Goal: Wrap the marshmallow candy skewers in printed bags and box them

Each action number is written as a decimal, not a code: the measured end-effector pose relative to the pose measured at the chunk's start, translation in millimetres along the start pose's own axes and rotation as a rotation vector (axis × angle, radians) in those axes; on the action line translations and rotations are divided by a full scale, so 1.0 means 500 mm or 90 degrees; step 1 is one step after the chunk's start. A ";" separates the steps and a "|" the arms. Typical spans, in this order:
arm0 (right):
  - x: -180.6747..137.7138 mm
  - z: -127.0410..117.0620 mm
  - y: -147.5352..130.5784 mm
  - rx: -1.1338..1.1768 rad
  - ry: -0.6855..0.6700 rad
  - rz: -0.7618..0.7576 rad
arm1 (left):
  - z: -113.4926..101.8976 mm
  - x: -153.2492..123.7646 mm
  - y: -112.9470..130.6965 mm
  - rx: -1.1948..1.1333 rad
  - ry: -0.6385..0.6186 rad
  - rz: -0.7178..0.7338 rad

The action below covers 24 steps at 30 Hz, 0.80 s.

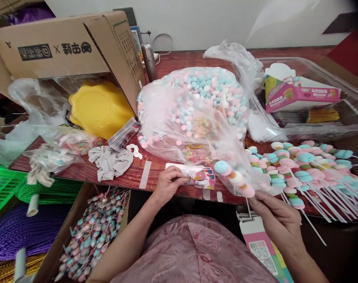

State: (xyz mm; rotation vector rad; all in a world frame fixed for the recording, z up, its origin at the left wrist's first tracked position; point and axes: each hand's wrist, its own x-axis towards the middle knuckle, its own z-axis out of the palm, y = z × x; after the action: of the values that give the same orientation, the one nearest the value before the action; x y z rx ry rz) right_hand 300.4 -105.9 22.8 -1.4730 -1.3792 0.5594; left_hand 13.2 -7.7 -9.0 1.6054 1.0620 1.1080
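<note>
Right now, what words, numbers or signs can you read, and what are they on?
"Macaron", twice, slightly blurred: pink box; other characters there unclear.
"×": cardboard box, between characters I can't make out.
Too small or blurred: silvery packets, printed wrapper, carton with square code.

The marshmallow bag is clear, its contents pink, pale blue and white. In front of the bag: marshmallow skewer, banded blue, orange, white and pink; printed wrapper, white with multicoloured patches. Left of the bag: scalloped basin, solid yellow.
</note>
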 end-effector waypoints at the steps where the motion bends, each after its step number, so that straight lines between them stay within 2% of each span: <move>1: -0.003 -0.010 -0.002 -0.015 -0.022 -0.021 | 0.000 0.000 0.000 -0.001 -0.001 -0.001; 7: -0.006 -0.020 0.001 -0.055 -0.119 -0.063 | 0.002 0.001 0.001 0.001 -0.011 -0.008; 13: 0.007 -0.037 0.001 -0.104 -0.160 -0.110 | 0.006 -0.001 -0.002 0.021 -0.012 0.032; 17: 0.017 -0.058 -0.003 -0.138 -0.199 -0.081 | 0.009 -0.002 -0.007 0.060 -0.022 0.080; 21: 0.022 -0.068 -0.006 -0.115 -0.189 -0.015 | 0.011 -0.004 -0.008 0.111 -0.030 0.120; 24: 0.018 -0.068 -0.007 -0.110 -0.188 -0.004 | 0.012 -0.005 -0.008 0.122 -0.030 0.131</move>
State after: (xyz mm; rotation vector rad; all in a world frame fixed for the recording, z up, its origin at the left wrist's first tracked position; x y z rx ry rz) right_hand 330.1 -109.7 42.0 -1.5685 -1.6966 0.6897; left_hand 17.6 -10.4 -14.5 1.9187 1.0147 1.1230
